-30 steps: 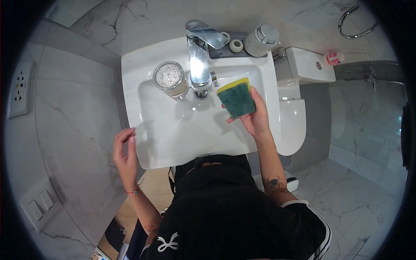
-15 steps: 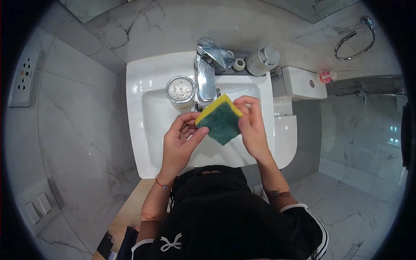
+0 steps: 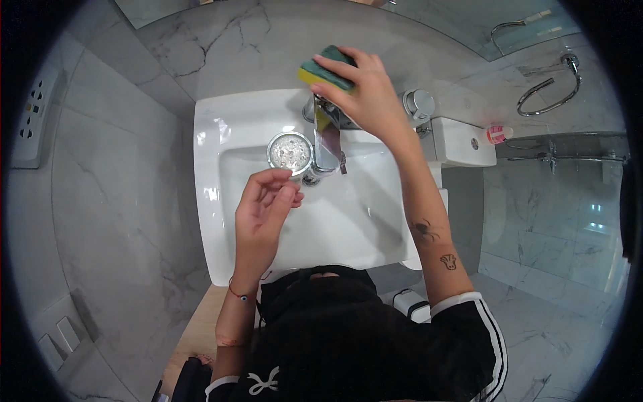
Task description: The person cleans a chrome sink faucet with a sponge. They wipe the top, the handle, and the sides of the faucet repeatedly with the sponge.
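Observation:
My right hand (image 3: pixel 368 90) grips a green and yellow sponge (image 3: pixel 328 65) above the back of the sink, over the chrome faucet (image 3: pixel 327 144). The sponge's dark green face is turned up and its yellow side toward the basin. Over the basin, my left hand (image 3: pixel 264 208) is loosely curled with its thumb apart from the fingers, and nothing shows in it. Just beyond its fingertips stands a clear glass (image 3: pixel 290 153) with bubbly contents, left of the faucet. The white sink (image 3: pixel 261 251) lies below both hands. My right hand and forearm partly hide the ledge behind the faucet.
A silver-topped soap dispenser (image 3: pixel 419 105) stands at the sink's back right corner. Beyond it are a white toilet tank (image 3: pixel 462 142) with a small pink container (image 3: pixel 497 134) and a chrome towel ring (image 3: pixel 549 94). Marble-patterned tile (image 3: pixel 127 187) walls in the left side.
My right hand has carried the sponge from over the basin up and away, above the faucet. My left hand has let go of the sponge and moved slightly left and nearer me.

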{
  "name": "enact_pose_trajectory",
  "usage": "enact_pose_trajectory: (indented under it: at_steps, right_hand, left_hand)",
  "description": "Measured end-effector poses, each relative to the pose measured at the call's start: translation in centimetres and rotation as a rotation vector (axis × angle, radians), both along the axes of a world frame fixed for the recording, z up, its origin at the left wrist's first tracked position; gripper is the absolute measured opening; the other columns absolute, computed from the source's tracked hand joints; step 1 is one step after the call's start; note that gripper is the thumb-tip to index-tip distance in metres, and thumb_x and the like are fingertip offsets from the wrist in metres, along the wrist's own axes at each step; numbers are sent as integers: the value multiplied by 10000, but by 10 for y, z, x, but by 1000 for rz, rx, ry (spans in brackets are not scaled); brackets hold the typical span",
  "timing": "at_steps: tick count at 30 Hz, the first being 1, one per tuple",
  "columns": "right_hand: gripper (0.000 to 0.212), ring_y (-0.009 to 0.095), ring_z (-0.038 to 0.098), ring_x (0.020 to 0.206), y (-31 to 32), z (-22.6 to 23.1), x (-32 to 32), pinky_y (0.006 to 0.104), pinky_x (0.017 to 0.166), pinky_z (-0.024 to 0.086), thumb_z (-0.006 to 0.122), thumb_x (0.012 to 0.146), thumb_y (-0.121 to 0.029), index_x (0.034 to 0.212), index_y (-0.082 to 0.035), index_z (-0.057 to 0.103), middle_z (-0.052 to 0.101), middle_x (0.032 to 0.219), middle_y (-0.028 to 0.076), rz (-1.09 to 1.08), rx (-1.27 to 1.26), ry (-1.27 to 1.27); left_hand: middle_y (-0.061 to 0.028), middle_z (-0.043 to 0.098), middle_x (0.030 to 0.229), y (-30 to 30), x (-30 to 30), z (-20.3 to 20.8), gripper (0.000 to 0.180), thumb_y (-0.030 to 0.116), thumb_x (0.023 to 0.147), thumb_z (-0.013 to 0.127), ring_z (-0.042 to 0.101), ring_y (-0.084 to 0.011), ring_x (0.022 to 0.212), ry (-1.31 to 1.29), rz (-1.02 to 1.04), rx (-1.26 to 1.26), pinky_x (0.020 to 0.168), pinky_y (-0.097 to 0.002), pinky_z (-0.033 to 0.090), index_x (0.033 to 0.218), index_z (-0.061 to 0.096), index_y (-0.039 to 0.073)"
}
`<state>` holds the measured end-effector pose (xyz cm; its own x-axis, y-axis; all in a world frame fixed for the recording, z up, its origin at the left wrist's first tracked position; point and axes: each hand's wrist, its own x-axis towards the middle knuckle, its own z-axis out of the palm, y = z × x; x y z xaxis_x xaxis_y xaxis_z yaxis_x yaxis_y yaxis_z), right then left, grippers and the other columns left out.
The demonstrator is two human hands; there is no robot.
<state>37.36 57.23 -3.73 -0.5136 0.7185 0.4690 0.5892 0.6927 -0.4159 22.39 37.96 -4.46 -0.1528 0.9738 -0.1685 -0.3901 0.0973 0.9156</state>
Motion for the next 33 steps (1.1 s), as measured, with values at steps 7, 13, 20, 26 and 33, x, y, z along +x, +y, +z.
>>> enact_pose_trajectory:
  at_steps: [7, 13, 20, 26, 33]
  right_hand:
    - [370, 317, 512, 989, -24, -16, 13, 389, 867, 457, 716, 707, -176, 1075, -164, 688, 562, 1161, 171, -9, -24, -184]
    - [328, 318, 546, 937, -63, -4, 55, 388, 830, 470, 698, 718, -166, 1044, -135, 698, 610, 1062, 170, -128, -186, -197]
    - [337, 253, 611, 855, -66, 33, 96, 320, 814, 454, 693, 770, -201, 1072, -53, 672, 645, 958, 156, -178, -607, -276]
    - [366, 322, 577, 904, -11, 17, 23, 371, 817, 466, 671, 754, -298, 1050, -84, 685, 633, 972, 172, -138, -255, 1]
    - [359, 329, 571, 980, -61, -12, 48, 358, 869, 457, 711, 744, -240, 1084, -128, 680, 609, 1118, 174, -240, -136, -70]
  left_hand:
    - [-89, 595, 901, -38, -49, -24, 205, 95, 939, 492, 590, -150, 829, 169, 226, -56, 782, -287, 483, 1106, 514, -22]
    - [-77, 593, 912, -80, -99, -60, 239, 153, 948, 496, 593, -156, 812, 178, 507, -157, 763, -305, 496, 1128, 516, -4]
    - [-66, 587, 925, -101, -119, -69, 268, 189, 955, 496, 591, -156, 835, 219, 596, -182, 778, -313, 486, 1155, 513, 12]
    - [-63, 585, 896, -49, -93, -35, 225, 150, 946, 503, 568, -143, 817, 212, 444, -49, 778, -290, 465, 1115, 526, 3]
    - [-75, 589, 979, -14, -77, -17, 204, 57, 896, 549, 552, -144, 920, 570, 347, 87, 830, -279, 436, 1088, 564, -12]
